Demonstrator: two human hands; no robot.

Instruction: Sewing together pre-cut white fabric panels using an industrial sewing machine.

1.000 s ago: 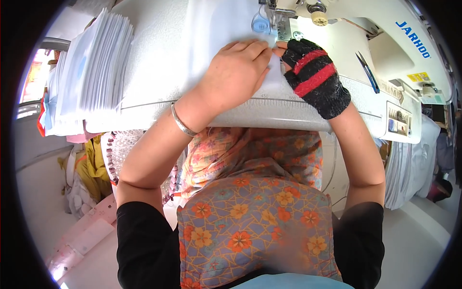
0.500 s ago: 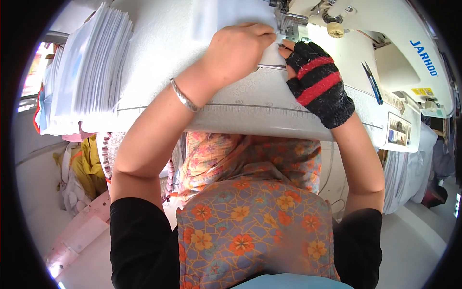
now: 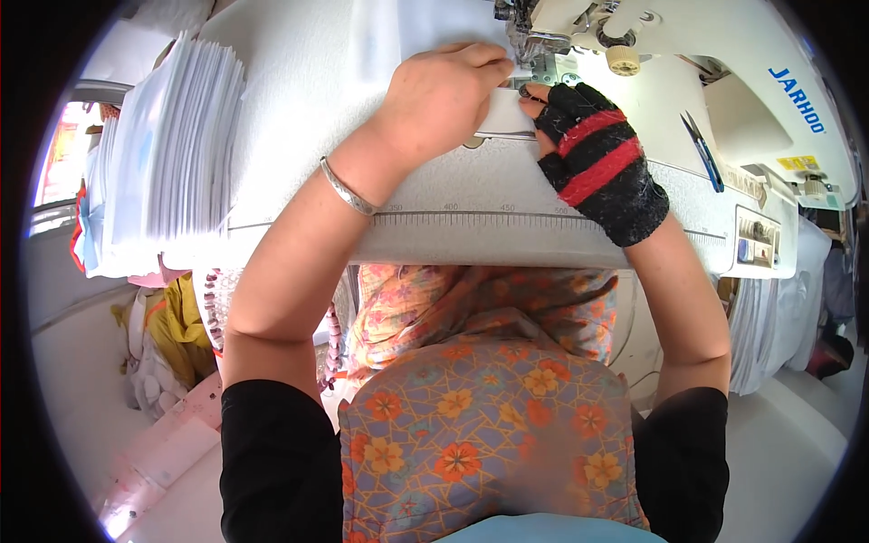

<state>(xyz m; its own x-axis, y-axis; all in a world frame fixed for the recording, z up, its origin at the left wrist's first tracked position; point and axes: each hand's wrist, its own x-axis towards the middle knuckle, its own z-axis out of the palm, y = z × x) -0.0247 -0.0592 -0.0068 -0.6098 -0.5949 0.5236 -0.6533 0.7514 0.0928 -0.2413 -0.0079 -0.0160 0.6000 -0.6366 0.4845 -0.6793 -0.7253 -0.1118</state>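
My bare left hand (image 3: pixel 441 98), with a silver bracelet (image 3: pixel 344 188) on its wrist, rests on the sewing machine bed just left of the presser foot (image 3: pixel 546 43). Its fingers are bent and pressed together on a piece of white fabric (image 3: pixel 509 116). On the right, my right hand (image 3: pixel 593 149) wears a black fingerless glove with red stripes. Thumb and forefinger come together at the fabric's right edge, just in front of the needle area. Both hands' undersides are hidden, and the fabric blends into the white bed.
A thick stack of folded white pieces (image 3: pixel 176 154) stands at the left. Blue-handled thread snips (image 3: pixel 703 154) lie right of my glove. The machine head (image 3: pixel 751 63) overhangs the far right. A printed ruler scale (image 3: pixel 489 219) runs along the table's front edge.
The whole view has shifted slightly. A little more white fabric shows between my hands, and both hands keep nearly the same place by the presser foot.
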